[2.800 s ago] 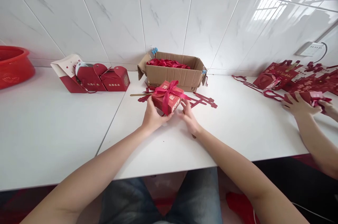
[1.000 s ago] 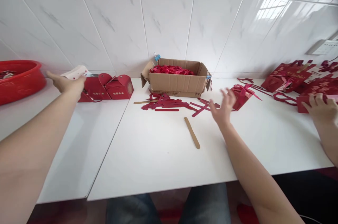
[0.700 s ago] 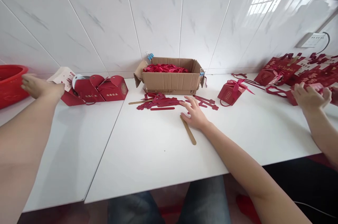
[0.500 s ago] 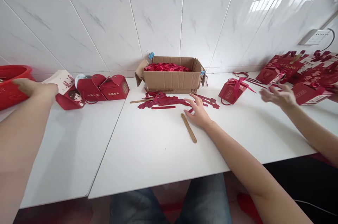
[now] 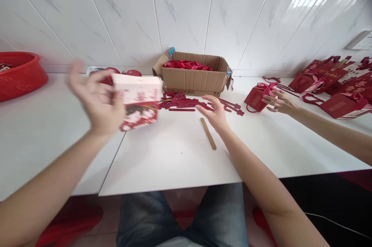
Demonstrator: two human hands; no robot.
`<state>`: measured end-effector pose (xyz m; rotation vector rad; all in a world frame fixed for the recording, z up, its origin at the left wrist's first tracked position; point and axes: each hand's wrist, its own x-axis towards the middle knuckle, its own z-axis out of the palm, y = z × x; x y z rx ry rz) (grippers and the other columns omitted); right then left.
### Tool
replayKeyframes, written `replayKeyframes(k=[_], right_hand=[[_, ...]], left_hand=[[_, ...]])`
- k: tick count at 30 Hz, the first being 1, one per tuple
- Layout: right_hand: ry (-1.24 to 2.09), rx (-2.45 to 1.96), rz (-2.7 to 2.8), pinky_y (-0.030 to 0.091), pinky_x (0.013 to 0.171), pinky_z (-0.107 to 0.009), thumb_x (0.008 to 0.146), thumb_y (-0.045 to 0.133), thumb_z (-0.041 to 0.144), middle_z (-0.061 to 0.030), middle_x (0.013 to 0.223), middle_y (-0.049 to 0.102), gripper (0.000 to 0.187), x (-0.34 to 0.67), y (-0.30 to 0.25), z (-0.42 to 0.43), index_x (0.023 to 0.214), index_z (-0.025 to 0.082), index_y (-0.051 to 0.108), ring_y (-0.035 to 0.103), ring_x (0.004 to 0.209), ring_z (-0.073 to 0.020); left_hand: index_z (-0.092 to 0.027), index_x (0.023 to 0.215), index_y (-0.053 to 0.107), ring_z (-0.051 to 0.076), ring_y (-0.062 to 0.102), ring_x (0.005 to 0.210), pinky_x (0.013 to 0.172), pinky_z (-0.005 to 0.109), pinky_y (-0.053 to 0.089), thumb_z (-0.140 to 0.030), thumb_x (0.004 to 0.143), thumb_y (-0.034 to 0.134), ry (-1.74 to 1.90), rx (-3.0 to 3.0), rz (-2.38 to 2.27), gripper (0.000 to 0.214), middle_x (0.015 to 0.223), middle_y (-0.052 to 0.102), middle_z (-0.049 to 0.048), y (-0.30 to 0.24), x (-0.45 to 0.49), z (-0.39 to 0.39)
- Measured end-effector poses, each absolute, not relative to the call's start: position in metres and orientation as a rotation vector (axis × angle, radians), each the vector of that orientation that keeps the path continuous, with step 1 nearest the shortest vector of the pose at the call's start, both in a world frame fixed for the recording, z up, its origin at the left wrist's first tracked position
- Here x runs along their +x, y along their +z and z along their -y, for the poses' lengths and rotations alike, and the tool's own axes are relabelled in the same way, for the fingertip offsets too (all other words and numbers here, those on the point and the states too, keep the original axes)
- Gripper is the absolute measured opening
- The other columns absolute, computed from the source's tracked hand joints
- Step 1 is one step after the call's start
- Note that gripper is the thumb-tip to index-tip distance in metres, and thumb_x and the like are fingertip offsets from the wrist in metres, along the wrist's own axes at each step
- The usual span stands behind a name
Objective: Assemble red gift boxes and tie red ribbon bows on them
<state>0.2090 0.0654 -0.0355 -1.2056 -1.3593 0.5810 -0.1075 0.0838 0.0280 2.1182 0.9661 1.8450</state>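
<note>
My left hand (image 5: 101,103), smeared by motion, holds a red and white gift box (image 5: 142,101) with a printed cartoon figure, raised over the table's left-centre. The thumb lies against the box's near side; other fingers stick out. My right hand (image 5: 216,115) is open with nothing in it, its fingers apart above the table. Just under it lies a gold strip (image 5: 208,134). Beyond my hands is a pile of dark red strips (image 5: 186,102), some with flower-shaped ends.
A cardboard box (image 5: 193,80) of red ribbons stands by the wall. A co-worker's hand (image 5: 280,101) touches a ribboned red gift box (image 5: 257,99). More finished boxes (image 5: 337,105) are at right. A red basin (image 5: 21,76) stands at left, and other red boxes (image 5: 133,73) are partly hidden.
My left hand has brought the gift box from the left side toward the middle. My right hand stays nearly in place. The co-worker's hand has moved left onto the ribboned box.
</note>
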Motion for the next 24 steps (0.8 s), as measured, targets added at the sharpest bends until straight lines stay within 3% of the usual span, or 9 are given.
replayKeyframes(k=[3, 6, 9, 11, 13, 16, 21, 24], right_hand=[[0.819, -1.061, 1.427, 0.043, 0.105, -0.049, 0.059, 0.083, 0.047, -0.0078, 0.121, 0.065, 0.056, 0.193, -0.026, -0.046, 0.107, 0.024, 0.065, 0.057, 0.118, -0.0271], [1.181, -0.861, 1.328, 0.054, 0.091, -0.046, 0.065, 0.080, 0.046, -0.0057, 0.106, 0.073, 0.044, 0.195, -0.023, -0.036, 0.100, 0.023, 0.068, 0.067, 0.101, -0.0250], [1.286, -0.755, 1.233, 0.056, 0.085, -0.042, 0.066, 0.081, 0.042, -0.0027, 0.098, 0.075, 0.037, 0.205, -0.022, -0.035, 0.097, 0.025, 0.071, 0.069, 0.094, -0.0233], [1.235, -0.758, 1.213, 0.057, 0.082, -0.040, 0.066, 0.081, 0.040, -0.0014, 0.092, 0.075, 0.030, 0.208, -0.020, -0.034, 0.091, 0.025, 0.072, 0.069, 0.088, -0.0220], [1.157, -0.802, 1.213, 0.056, 0.076, -0.037, 0.067, 0.081, 0.040, -0.0007, 0.082, 0.074, 0.024, 0.208, -0.019, -0.032, 0.082, 0.023, 0.073, 0.068, 0.079, -0.0200], [1.060, -0.897, 1.223, 0.056, 0.069, -0.034, 0.068, 0.079, 0.043, -0.0005, 0.075, 0.069, 0.024, 0.202, -0.016, -0.028, 0.075, 0.022, 0.069, 0.066, 0.073, -0.0180], [0.875, -0.975, 1.159, 0.057, 0.075, -0.035, 0.068, 0.078, 0.046, -0.0022, 0.104, 0.067, 0.043, 0.194, -0.015, -0.025, 0.102, 0.028, 0.060, 0.066, 0.087, -0.0191], [0.884, -0.979, 1.185, 0.055, 0.067, -0.031, 0.070, 0.076, 0.046, -0.0012, 0.087, 0.068, 0.029, 0.194, -0.016, -0.026, 0.086, 0.025, 0.064, 0.063, 0.077, -0.0166]], left_hand=[[-0.037, 0.146, 0.005, 0.015, 0.067, 0.083, 0.072, 0.031, 0.059, -0.036, 0.089, 0.062, 1.682, 2.266, -0.888, 0.081, 0.136, 0.053, 0.0094, 0.020, -0.031, -0.053], [-0.040, 0.147, -0.004, 0.017, 0.069, 0.085, 0.071, 0.035, 0.059, -0.038, 0.092, 0.055, 1.558, 2.306, -0.843, 0.080, 0.140, 0.050, 0.0123, 0.013, 0.000, -0.040], [-0.042, 0.148, -0.002, 0.019, 0.068, 0.092, 0.076, 0.037, 0.059, -0.032, 0.093, 0.053, 1.541, 2.335, -0.727, 0.078, 0.139, 0.053, 0.0103, 0.009, 0.004, -0.041], [-0.038, 0.149, 0.009, 0.020, 0.067, 0.102, 0.084, 0.038, 0.058, -0.026, 0.093, 0.053, 1.513, 2.405, -0.697, 0.072, 0.134, 0.058, 0.0087, 0.009, 0.003, -0.043], [-0.030, 0.145, 0.029, 0.021, 0.066, 0.107, 0.092, 0.037, 0.056, -0.024, 0.091, 0.055, 1.419, 2.500, -0.763, 0.060, 0.124, 0.065, 0.0073, 0.014, 0.002, -0.043], [-0.022, 0.119, 0.059, 0.021, 0.069, 0.098, 0.089, 0.034, 0.056, -0.026, 0.087, 0.061, 1.252, 2.586, -0.904, 0.033, 0.107, 0.073, 0.0043, 0.025, 0.004, -0.042], [-0.021, 0.093, 0.071, 0.017, 0.070, 0.080, 0.074, 0.029, 0.056, -0.029, 0.086, 0.063, 1.186, 2.501, -1.028, 0.014, 0.091, 0.075, 0.0010, 0.034, 0.013, -0.048], [-0.022, 0.088, 0.073, 0.017, 0.067, 0.077, 0.070, 0.030, 0.054, -0.031, 0.085, 0.063, 1.182, 2.422, -1.048, 0.013, 0.087, 0.076, 0.0005, 0.032, 0.015, -0.052]])
